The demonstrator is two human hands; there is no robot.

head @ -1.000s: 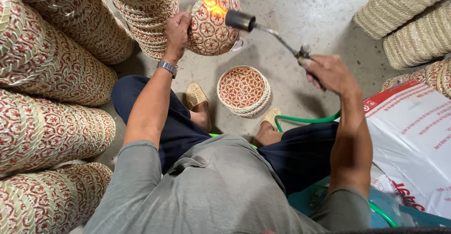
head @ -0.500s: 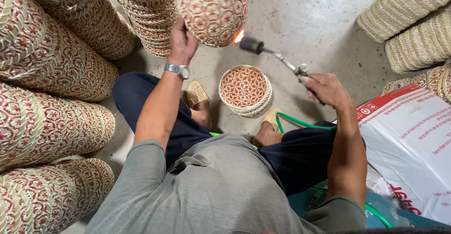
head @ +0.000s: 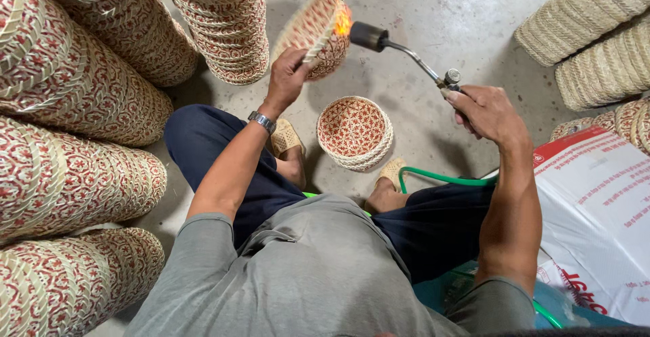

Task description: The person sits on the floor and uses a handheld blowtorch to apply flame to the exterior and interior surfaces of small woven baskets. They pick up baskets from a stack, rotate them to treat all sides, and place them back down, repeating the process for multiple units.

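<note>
My left hand grips a round woven basket with a red and cream pattern, tilted on edge so its inside faces right. My right hand holds a gas torch by its handle. The black nozzle points left at the basket's rim, where an orange flame burns. A green hose runs from the torch down past my right knee. A short stack of the same baskets sits on the floor between my feet.
Tall stacks of red patterned baskets lie along the left and top. Plain straw-coloured basket stacks stand at the upper right. A white printed sack lies at the right on the grey concrete floor.
My left hand has turned the basket from showing its outside to tilted on edge with the inside facing the torch. The flame now touches the rim. The torch has shifted slightly.
</note>
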